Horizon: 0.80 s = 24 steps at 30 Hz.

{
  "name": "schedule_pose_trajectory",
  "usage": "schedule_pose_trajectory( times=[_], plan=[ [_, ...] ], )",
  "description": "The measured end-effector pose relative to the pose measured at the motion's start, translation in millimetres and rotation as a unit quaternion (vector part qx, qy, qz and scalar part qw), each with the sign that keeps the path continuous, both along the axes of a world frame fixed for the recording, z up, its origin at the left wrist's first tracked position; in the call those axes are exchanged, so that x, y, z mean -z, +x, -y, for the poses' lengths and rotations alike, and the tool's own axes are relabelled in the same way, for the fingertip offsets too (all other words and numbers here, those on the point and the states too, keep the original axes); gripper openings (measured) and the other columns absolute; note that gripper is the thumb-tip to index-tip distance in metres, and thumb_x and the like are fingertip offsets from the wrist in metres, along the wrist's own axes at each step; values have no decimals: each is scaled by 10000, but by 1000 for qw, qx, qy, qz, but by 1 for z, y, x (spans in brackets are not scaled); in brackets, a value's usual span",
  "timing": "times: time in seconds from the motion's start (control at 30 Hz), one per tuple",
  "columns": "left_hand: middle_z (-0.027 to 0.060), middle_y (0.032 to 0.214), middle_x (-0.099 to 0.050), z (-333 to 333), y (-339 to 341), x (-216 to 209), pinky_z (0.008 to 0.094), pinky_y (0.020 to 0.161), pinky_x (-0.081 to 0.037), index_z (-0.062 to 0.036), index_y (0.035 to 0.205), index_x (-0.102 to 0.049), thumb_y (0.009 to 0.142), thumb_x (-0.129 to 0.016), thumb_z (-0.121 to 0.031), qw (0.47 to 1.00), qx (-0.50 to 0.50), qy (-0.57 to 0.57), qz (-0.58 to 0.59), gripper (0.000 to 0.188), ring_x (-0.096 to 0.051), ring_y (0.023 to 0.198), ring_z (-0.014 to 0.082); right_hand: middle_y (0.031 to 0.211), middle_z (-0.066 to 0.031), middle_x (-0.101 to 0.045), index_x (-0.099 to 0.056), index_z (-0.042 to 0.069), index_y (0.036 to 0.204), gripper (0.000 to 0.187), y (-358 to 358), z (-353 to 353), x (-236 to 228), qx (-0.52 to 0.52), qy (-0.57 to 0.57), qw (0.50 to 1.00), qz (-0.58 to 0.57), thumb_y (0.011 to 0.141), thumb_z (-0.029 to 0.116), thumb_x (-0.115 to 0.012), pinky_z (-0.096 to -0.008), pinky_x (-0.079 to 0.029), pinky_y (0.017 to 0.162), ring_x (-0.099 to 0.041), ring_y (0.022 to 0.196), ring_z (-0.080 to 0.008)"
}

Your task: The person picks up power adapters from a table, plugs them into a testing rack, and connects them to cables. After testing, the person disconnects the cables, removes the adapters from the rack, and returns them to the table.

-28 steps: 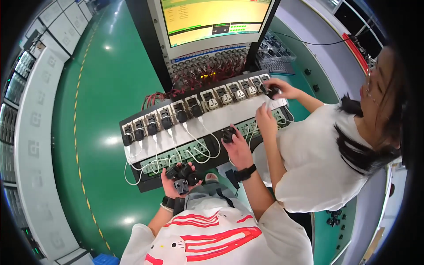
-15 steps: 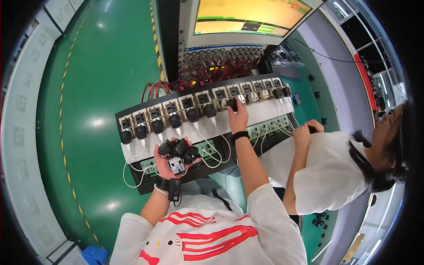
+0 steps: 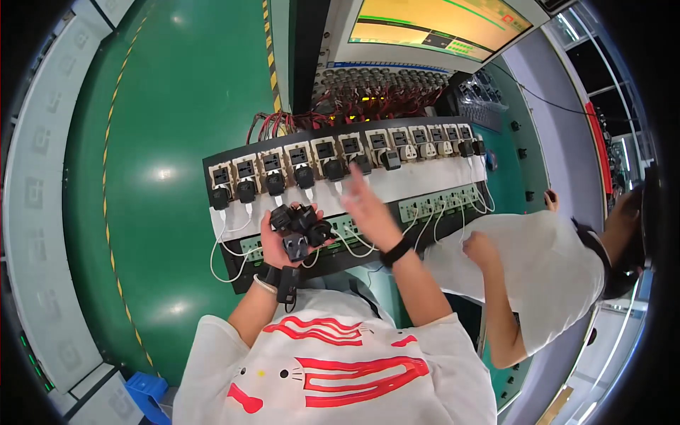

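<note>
My left hand (image 3: 272, 244) is palm up, cupped round a cluster of black plug-in power adapters (image 3: 303, 221); a greyish one lies nearest my wrist. My right hand (image 3: 372, 216) is blurred, its fingers stretched out with nothing visible in them, just in front of the socket row. Beyond it a black adapter (image 3: 389, 159) sits in a socket without a visible white cable. Further left, several black adapters (image 3: 275, 185) are plugged into the universal sockets (image 3: 298, 153), with white cables hanging from them. Round white socket faces (image 3: 427, 150) show to the right.
Green terminal boards (image 3: 425, 204) with white cables run along the rack's near edge. Red wiring (image 3: 404, 106) and a lit monitor (image 3: 439, 30) are behind. A co-worker in a white shirt (image 3: 524, 276) stands close on the right. Green floor (image 3: 166, 142) lies left.
My right hand has let go of the black adapter, now seated in the socket, and drawn back toward me. My left hand still holds its adapters. The co-worker's arms have shifted.
</note>
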<state>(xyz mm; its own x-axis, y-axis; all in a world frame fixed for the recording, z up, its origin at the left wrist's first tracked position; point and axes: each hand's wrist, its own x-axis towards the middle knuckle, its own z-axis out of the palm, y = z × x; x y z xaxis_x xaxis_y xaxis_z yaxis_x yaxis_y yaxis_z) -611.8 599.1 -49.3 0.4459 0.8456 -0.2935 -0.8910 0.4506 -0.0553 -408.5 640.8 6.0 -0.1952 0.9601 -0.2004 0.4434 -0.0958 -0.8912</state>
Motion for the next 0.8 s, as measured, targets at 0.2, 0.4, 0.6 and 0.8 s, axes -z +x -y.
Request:
schedule_pose_trajectory(
  times=[0.2, 0.4, 0.6, 0.8],
  plan=[
    [185, 1248, -521, -8, 24, -5, 535, 976, -389, -109, 1146, -533, 878, -409, -536, 997, 3, -60, -57, 519, -490, 1163, 379, 1083, -153, -568, -332, -10, 1310, 599, -25, 52, 31, -2, -77, 989, -126, 857, 240, -632, -276, -471, 821, -578, 976, -193],
    [156, 1233, -525, -10, 36, -1, 719, 937, -263, -127, 1144, -530, 847, -456, -563, 996, 22, -85, -26, 532, -508, 1144, 339, 1024, -109, -568, -432, 24, 1156, 389, 31, 34, 14, 243, -191, 876, -371, 808, 18, -605, -288, -496, 788, -592, 906, -209],
    [149, 1284, -488, -26, 36, -5, 675, 949, -319, -139, 1144, -570, 828, -477, -586, 999, 30, -21, -16, 555, -531, 1102, 298, 1048, -134, -542, -427, 19, 1154, 289, 159, -46, 57, 367, -1, 790, -491, 879, 32, -514, -401, -481, 897, -557, 973, -250],
    [180, 1240, -503, -17, 22, -8, 663, 935, -353, -126, 1128, -549, 840, -470, -558, 998, -1, -66, 1, 525, -553, 1047, 325, 1150, -135, -471, -420, 39, 1177, 299, 168, -84, 90, 396, 152, 893, -150, 891, 60, -502, -307, -394, 932, -493, 1007, -208]
  ],
)
